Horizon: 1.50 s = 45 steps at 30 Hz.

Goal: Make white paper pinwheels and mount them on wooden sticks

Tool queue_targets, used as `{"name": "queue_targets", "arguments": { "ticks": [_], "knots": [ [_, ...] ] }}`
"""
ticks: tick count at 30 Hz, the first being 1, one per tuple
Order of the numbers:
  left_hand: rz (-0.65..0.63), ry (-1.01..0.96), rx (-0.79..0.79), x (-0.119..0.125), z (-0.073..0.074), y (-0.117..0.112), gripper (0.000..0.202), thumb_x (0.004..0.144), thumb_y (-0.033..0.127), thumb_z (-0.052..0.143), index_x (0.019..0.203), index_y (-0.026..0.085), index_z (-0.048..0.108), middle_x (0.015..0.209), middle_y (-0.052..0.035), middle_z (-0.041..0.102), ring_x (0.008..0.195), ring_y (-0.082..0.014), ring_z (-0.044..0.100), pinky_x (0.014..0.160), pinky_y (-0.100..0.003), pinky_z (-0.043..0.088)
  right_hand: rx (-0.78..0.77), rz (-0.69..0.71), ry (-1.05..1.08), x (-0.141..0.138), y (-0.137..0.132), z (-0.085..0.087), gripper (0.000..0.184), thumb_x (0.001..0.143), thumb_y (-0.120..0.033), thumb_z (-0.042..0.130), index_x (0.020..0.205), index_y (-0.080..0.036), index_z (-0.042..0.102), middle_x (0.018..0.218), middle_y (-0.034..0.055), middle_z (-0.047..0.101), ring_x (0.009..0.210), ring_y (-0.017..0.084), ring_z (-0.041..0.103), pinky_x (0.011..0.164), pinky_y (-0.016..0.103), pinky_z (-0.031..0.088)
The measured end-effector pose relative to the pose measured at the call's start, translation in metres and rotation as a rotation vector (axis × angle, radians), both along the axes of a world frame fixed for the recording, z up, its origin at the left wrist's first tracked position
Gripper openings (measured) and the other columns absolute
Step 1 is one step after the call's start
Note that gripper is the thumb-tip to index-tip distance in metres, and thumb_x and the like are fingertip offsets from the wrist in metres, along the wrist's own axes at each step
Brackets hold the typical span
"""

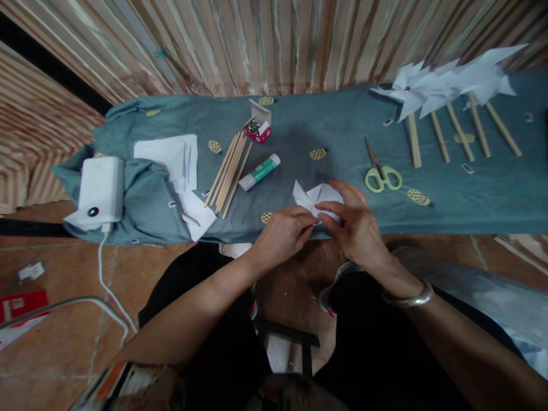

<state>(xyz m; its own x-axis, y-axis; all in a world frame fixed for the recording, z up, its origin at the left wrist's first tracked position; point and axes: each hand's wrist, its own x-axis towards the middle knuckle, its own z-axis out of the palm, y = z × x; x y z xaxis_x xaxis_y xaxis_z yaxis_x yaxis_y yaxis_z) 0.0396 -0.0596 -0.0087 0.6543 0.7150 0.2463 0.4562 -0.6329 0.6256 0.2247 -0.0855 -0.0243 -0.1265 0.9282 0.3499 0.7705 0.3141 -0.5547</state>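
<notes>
Between my two hands, at the front edge of the cloth-covered table, is a white paper pinwheel (317, 196) with folded, pointed blades. My left hand (286, 229) pinches its near left edge, fingers closed. With thumb and fingers, my right hand (353, 220) grips the pinwheel's right side; its palm hides part of the paper. Just beyond to the left lies a glue stick (260, 172) with a green and white label. A pair of scissors (382, 172) with light green handles rests to the right of my right hand.
Several wooden sticks (227, 174) lie left of the glue stick, below an open red box of pins (257, 121). White paper sheets (166, 157) and a white power bank (100, 191) with a cable are at the left. Finished pinwheels (449, 85) on sticks lie at the back right.
</notes>
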Motion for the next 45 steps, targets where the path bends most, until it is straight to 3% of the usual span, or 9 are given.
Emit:
{"name": "queue_targets", "arguments": {
  "ticks": [11, 19, 25, 29, 35, 39, 42, 45],
  "knots": [
    [0.007, 0.009, -0.02, 0.0, 0.001, 0.0, 0.021, 0.091, 0.015, 0.051, 0.098, 0.016, 0.07, 0.098, -0.0066, 0.072, 0.093, -0.0177, 0.069, 0.084, -0.03, 0.056, 0.022, 0.036, -0.098, -0.006, -0.007, -0.002, 0.027, 0.091, -0.018, 0.045, 0.106, -0.025, 0.067, 0.147, 0.0057, 0.045, 0.139, 0.031, 0.036, 0.109, 0.057, 0.038],
    [-0.019, 0.056, -0.022, 0.001, 0.001, -0.001, 0.016, 0.089, 0.015, 0.055, 0.098, 0.014, 0.067, 0.098, -0.0081, 0.069, 0.097, -0.0192, 0.066, 0.087, -0.033, 0.054, 0.059, 0.108, -0.055, -0.01, -0.015, -0.008, 0.054, 0.085, -0.005, 0.039, 0.129, -0.033, 0.053, 0.151, 0.0023, 0.04, 0.145, 0.028, 0.029, 0.111, 0.055, 0.038],
    [-0.021, 0.117, 0.034, 0.001, 0.003, 0.0, 0.018, 0.091, 0.016, 0.052, 0.102, 0.016, 0.066, 0.1, -0.0067, 0.068, 0.099, -0.0195, 0.064, 0.088, -0.033, 0.053, 0.04, 0.114, -0.053, -0.003, -0.014, -0.003, 0.047, 0.088, -0.008, 0.041, 0.127, -0.029, 0.056, 0.151, 0.0049, 0.04, 0.145, 0.029, 0.027, 0.111, 0.057, 0.036],
    [-0.012, 0.138, 0.062, 0.0, 0.005, 0.0, 0.021, 0.093, 0.017, 0.049, 0.105, 0.016, 0.066, 0.098, -0.0064, 0.068, 0.098, -0.0188, 0.064, 0.087, -0.033, 0.054, 0.022, 0.076, -0.004, 0.007, -0.009, 0.005, 0.047, 0.091, -0.013, 0.039, 0.133, -0.028, 0.052, 0.15, 0.0053, 0.043, 0.142, 0.027, 0.034, 0.113, 0.054, 0.034],
    [-0.039, 0.14, 0.147, -0.004, 0.005, 0.006, 0.022, 0.093, 0.015, 0.048, 0.102, 0.014, 0.068, 0.099, -0.0078, 0.069, 0.094, -0.0188, 0.063, 0.083, -0.032, 0.054, -0.041, -0.051, 0.025, 0.021, 0.008, 0.013, 0.04, 0.093, -0.028, 0.045, 0.132, -0.023, 0.054, 0.135, 0.0102, 0.059, 0.128, 0.03, 0.053, 0.107, 0.053, 0.043],
    [-0.022, 0.154, 0.199, -0.009, 0.006, 0.017, 0.021, 0.092, 0.012, 0.049, 0.098, 0.015, 0.069, 0.098, -0.0076, 0.069, 0.093, -0.0188, 0.061, 0.083, -0.033, 0.053, -0.095, -0.126, 0.069, 0.024, 0.011, 0.016, 0.043, 0.088, -0.03, 0.055, 0.131, -0.023, 0.056, 0.106, 0.0076, 0.074, 0.096, 0.027, 0.07, 0.088, 0.046, 0.055],
    [0.0, 0.106, 0.201, -0.01, 0.01, 0.019, 0.02, 0.092, 0.014, 0.049, 0.094, 0.014, 0.069, 0.1, -0.0082, 0.068, 0.093, -0.0187, 0.059, 0.083, -0.033, 0.051, -0.137, -0.182, 0.079, 0.021, 0.008, 0.02, 0.039, 0.085, -0.029, 0.059, 0.123, -0.023, 0.06, 0.088, 0.0034, 0.076, 0.077, 0.023, 0.071, 0.076, 0.039, 0.057],
    [-0.058, 0.064, 0.168, -0.005, 0.013, 0.013, 0.018, 0.092, 0.027, 0.055, 0.097, 0.015, 0.068, 0.1, -0.0084, 0.067, 0.094, -0.0196, 0.058, 0.085, -0.034, 0.05, -0.209, -0.2, 0.08, 0.018, 0.005, 0.023, 0.037, 0.084, -0.029, 0.06, 0.119, -0.02, 0.062, 0.083, 0.0035, 0.076, 0.071, 0.021, 0.071, 0.07, 0.036, 0.056]
  ]
}}
